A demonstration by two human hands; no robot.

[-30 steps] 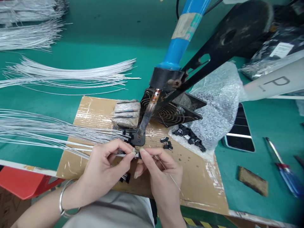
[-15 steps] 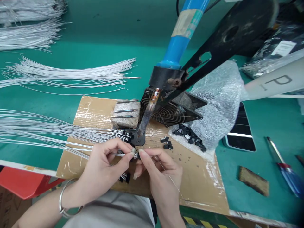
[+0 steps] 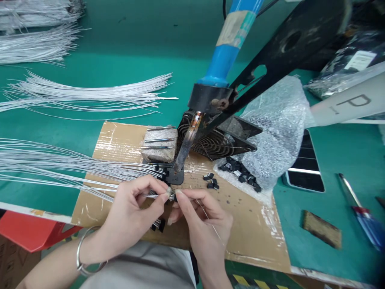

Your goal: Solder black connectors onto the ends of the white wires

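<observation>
My left hand pinches the end of a thin white wire that runs off to the left. My right hand pinches a small black part against that wire end, with a fine solder strand trailing back over its fingers. Both fingertips meet just below the tip plate of a fixed blue-handled soldering iron. All of this sits over a taped cardboard sheet.
Bundles of white wires fan out at left, more wires lie behind. Loose black parts and a bubble-wrap pile sit at right, beside a fan grille, a sponge block, a phone, a screwdriver.
Almost nothing has moved; my right hand has crept slightly left and its fingers have closed a little tighter toward my left fingertips.
</observation>
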